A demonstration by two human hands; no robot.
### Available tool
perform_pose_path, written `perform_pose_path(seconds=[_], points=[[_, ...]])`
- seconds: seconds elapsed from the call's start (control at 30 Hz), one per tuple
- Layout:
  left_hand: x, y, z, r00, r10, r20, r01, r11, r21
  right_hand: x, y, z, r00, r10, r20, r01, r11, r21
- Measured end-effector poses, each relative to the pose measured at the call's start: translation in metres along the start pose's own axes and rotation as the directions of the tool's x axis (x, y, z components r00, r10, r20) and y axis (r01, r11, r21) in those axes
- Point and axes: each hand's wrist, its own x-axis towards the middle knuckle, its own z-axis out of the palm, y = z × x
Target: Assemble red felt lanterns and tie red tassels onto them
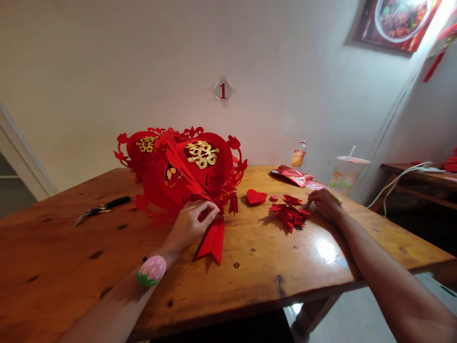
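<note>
A red paper lantern [224, 164] with gold double-happiness characters and the word "Love" stands on the wooden table. My left hand [193, 221] is closed in a pinch at its lower edge, just above a red ribbon tail [213, 244] lying on the table. The pinched part is mostly hidden by the fingers. Farther right, my right hand [324, 201] rests with curled fingers beside a pile of red paper ribbon pieces [290, 216]. What its fingertips hold, if anything, cannot be made out. A red heart [256, 196] and a small red disc [274, 198] lie between lantern and pile.
A second red lantern [137, 147] stands behind on the left. Scissors or pliers with a black handle [117, 202] lie at the left. At the back right are a red packet [293, 176], an orange-labelled bottle [299, 156] and a plastic cup with a straw [346, 174].
</note>
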Motion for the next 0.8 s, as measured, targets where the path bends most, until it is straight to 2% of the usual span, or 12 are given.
perform_pose_path(seconds=[0.1, 0.27, 0.53, 0.8], points=[[0.001, -0.001, 0.001, 1.0, -0.007, 0.007, 0.007, 1.0, -0.006, 0.0, 0.002, 0.001, 0.999, -0.03, -0.012, 0.03, 1.0, 0.008], [0.002, -0.001, 0.001, 1.0, -0.014, 0.015, 0.014, 1.0, -0.006, -0.002, 0.007, 0.005, 0.992, 0.068, -0.108, -0.073, 0.997, -0.035], [-0.001, 0.0, 0.0, 1.0, -0.015, 0.008, 0.015, 1.0, -0.001, 0.0, 0.013, 0.01, 0.992, 0.117, -0.04, -0.119, 0.992, -0.048], [0.0, -0.001, 0.001, 1.0, -0.01, 0.006, 0.01, 1.0, -0.003, -0.005, 0.011, 0.004, 0.987, 0.145, -0.071, -0.148, 0.988, -0.052]])
